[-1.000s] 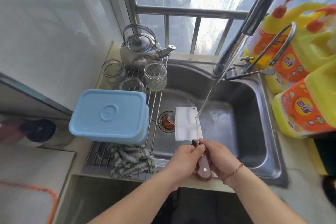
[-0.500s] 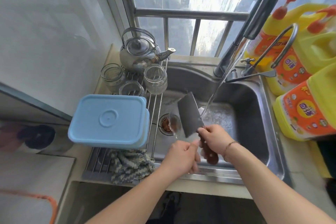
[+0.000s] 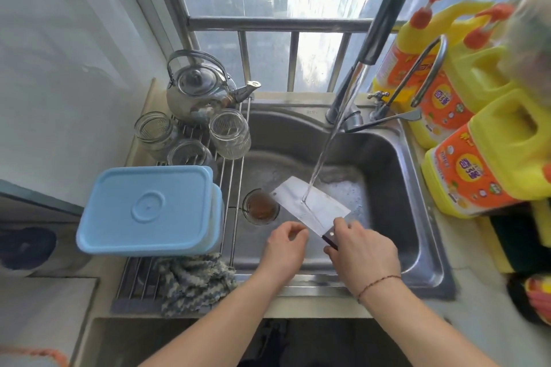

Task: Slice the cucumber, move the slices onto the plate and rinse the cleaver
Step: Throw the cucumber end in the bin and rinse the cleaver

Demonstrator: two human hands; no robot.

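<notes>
Nearest the front rim of the sink [image 3: 343, 278], the cleaver [image 3: 310, 207] is gripped by its dark handle in the right hand [image 3: 362, 247], whose fingers are curled round it. Just left of that, also over the sink, the left hand [image 3: 284, 243] is held apart from the blade with its fingers loosely curled and nothing in them. Farther back over the sink, the flat of the blade is struck by the stream of water [image 3: 325, 146] from the faucet [image 3: 378, 36]. Neither cucumber, slices nor plate can be seen, so slicing and plating cannot be confirmed from here. The rinse is judged to be under way, as the last step; shutting off the water appears to remain.
</notes>
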